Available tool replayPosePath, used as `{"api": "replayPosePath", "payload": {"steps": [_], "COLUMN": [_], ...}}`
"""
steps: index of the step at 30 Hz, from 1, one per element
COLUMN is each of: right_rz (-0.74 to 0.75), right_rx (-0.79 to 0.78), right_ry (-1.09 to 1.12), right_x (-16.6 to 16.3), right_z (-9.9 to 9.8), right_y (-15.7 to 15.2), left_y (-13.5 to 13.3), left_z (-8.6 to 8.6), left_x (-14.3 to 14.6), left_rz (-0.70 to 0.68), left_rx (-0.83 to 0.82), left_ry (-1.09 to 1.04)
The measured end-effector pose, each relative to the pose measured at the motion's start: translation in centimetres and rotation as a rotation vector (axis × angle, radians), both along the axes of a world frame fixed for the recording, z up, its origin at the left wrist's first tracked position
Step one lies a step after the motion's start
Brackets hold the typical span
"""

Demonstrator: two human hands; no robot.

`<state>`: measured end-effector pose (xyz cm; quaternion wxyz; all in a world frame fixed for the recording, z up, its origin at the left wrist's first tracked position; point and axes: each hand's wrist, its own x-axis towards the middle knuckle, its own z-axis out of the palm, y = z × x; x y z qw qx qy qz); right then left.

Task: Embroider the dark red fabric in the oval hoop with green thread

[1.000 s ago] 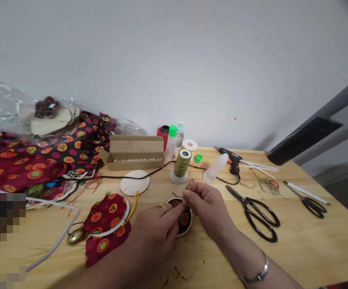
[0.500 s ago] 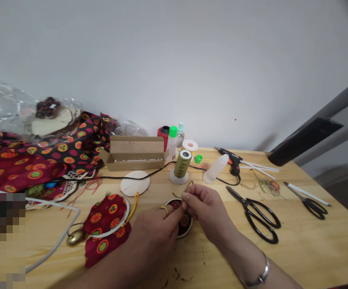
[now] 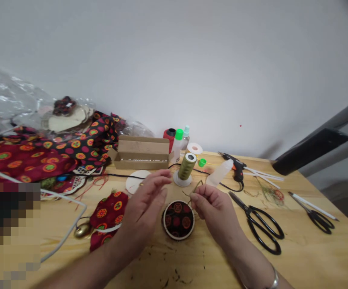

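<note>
A small round disc (image 3: pixel 179 220) covered in dark patterned fabric, with a pale rim, lies on the wooden table between my hands. My right hand (image 3: pixel 211 204) is pinched on an olive thread (image 3: pixel 200 185) just right of the disc, and a loop of the thread stands up above the fingers. Left of the disc my left hand (image 3: pixel 146 200) is raised with its fingers stretched out, holding nothing. Behind the disc stands a spool of olive thread (image 3: pixel 187 166). Partly hidden by my left arm is a maroon patterned fabric piece (image 3: pixel 109 210).
Large black scissors (image 3: pixel 256 222) lie to the right, with smaller scissors (image 3: pixel 315 216) beyond. A glue gun (image 3: pixel 234 163) and a white bottle (image 3: pixel 220 172) are at the back. A cardboard box (image 3: pixel 144 154) stands behind, patterned cloth (image 3: pixel 80 146) left, a brass bell (image 3: pixel 82 230) nearer.
My left hand has let go of the disc and moved up and left, its fingers opening. My right hand keeps its pinch beside the disc. The view has shifted slightly.
</note>
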<state>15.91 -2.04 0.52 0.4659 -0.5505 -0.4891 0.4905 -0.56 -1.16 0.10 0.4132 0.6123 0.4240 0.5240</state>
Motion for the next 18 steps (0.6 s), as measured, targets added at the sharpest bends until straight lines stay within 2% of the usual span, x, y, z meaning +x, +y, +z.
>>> {"api": "replayPosePath", "payload": {"steps": [3,7,11,18], "right_rz": [0.004,0.026,0.009,0.004], "right_rx": [-0.033,-0.072,-0.081,-0.048], "right_ry": [0.013,0.028,0.016,-0.056], "right_x": [-0.5,-1.2,-1.5,-1.4], "right_z": [0.0,0.4,0.3,-0.1], "right_y": [-0.3,-0.5,-0.3,-0.1], "left_y": [0.0,-0.3,-0.3,0.0], "left_z": [-0.6,-1.0,-0.5,-0.4], "left_x": [0.7,1.2,1.1,1.0], "left_rz": [-0.304,-0.411,-0.387,-0.369], "left_rx": [-0.340,-0.494,-0.498,-0.312], "left_ry": [-0.168,-0.226,-0.124,0.086]}}
